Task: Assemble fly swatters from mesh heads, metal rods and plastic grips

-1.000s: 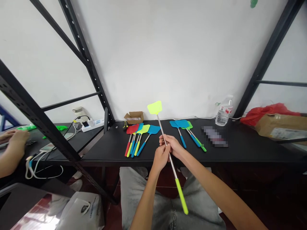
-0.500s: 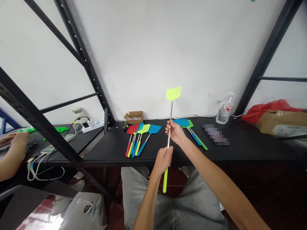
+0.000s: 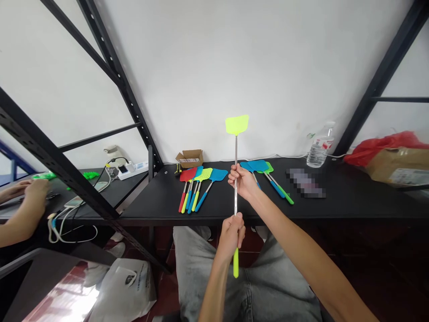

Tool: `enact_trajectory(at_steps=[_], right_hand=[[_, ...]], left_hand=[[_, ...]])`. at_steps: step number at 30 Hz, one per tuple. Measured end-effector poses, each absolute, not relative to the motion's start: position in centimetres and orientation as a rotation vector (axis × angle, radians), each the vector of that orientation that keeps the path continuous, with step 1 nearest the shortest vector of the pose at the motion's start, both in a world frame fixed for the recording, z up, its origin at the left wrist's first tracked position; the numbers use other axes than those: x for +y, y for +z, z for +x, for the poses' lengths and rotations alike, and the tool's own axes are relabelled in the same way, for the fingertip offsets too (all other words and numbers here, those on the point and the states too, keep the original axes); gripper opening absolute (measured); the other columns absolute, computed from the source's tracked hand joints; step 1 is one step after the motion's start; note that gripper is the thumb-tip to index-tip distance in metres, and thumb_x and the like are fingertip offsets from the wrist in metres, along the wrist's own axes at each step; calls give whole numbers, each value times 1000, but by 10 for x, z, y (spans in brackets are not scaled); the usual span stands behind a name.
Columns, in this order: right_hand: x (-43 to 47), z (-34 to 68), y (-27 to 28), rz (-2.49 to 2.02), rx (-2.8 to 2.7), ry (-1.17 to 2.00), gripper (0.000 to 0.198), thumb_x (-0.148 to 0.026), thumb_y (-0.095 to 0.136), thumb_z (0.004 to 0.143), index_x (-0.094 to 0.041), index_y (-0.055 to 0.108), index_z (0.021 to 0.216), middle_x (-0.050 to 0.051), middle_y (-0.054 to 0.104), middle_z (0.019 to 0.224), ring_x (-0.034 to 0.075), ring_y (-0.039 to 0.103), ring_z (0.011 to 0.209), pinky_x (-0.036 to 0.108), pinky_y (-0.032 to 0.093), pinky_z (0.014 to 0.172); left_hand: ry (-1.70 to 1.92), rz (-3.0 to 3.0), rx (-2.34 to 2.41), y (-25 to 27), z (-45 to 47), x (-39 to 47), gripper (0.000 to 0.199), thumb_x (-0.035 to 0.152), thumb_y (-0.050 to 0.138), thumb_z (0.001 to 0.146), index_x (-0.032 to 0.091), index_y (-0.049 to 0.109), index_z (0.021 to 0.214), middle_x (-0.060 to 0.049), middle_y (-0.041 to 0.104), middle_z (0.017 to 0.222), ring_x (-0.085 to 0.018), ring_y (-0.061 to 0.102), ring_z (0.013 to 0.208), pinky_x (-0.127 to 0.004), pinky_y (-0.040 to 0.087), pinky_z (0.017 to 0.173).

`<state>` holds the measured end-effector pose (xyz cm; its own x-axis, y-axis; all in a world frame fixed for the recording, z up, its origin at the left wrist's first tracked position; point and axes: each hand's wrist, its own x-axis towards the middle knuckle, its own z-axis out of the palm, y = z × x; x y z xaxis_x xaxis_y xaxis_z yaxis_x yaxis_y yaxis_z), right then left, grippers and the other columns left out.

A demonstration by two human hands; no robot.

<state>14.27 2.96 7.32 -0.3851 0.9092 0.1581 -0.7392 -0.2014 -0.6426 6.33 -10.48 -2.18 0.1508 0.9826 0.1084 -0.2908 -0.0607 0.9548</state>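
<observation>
A yellow-green fly swatter (image 3: 237, 125) stands nearly upright in front of me, its metal rod drawn out long. My left hand (image 3: 231, 235) is wrapped round its lower part, with the end of the yellow-green grip sticking out below. Higher up, my right hand (image 3: 241, 180) closes its fingers on the metal rod. On the black table to the left lies a fanned group of red, yellow and blue fly swatters (image 3: 197, 190). Behind my right hand, more blue and green swatters (image 3: 273, 181) lie with their heads toward the wall.
A small open cardboard box (image 3: 190, 159) stands against the wall. At the right are a water bottle (image 3: 321, 145), a blurred-out flat item (image 3: 305, 183) and a larger carton (image 3: 398, 167) with red plastic. Black shelf posts rise on both sides. A co-worker's hands (image 3: 30, 190) are at far left.
The swatter has swung a little more upright, its head shifting slightly left in view. Both hands keep their hold, a little farther apart. The camera view has shifted slightly.
</observation>
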Motion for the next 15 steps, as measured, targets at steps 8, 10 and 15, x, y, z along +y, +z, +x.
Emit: enact_trajectory(at_steps=[8,10,15], right_hand=[[44,189,105,-285,-768,1731,20,-40,48,95,-25,61,99,-5,47,63,9,45,52,21,42,49],[49,203,118,-276,-760,1699,26,-43,41,98,-24,60,98,-6,42,58,8,39,46,19,38,45],[61,219,150,-312,-803,1587,26,-44,43,98,-24,57,90,-9,29,52,7,22,38,18,27,37]], left_hand=[[1120,1266,1089,-81,62,-161,51,60,42,92,19,38,61,5,37,48,-7,30,45,-23,24,50],[1096,1283,1153,-96,62,-168,54,62,45,90,18,39,60,4,38,53,-7,33,51,-23,27,53],[1095,1100,1261,-112,59,-172,61,72,56,76,19,33,57,6,28,51,-7,25,52,-23,20,49]])
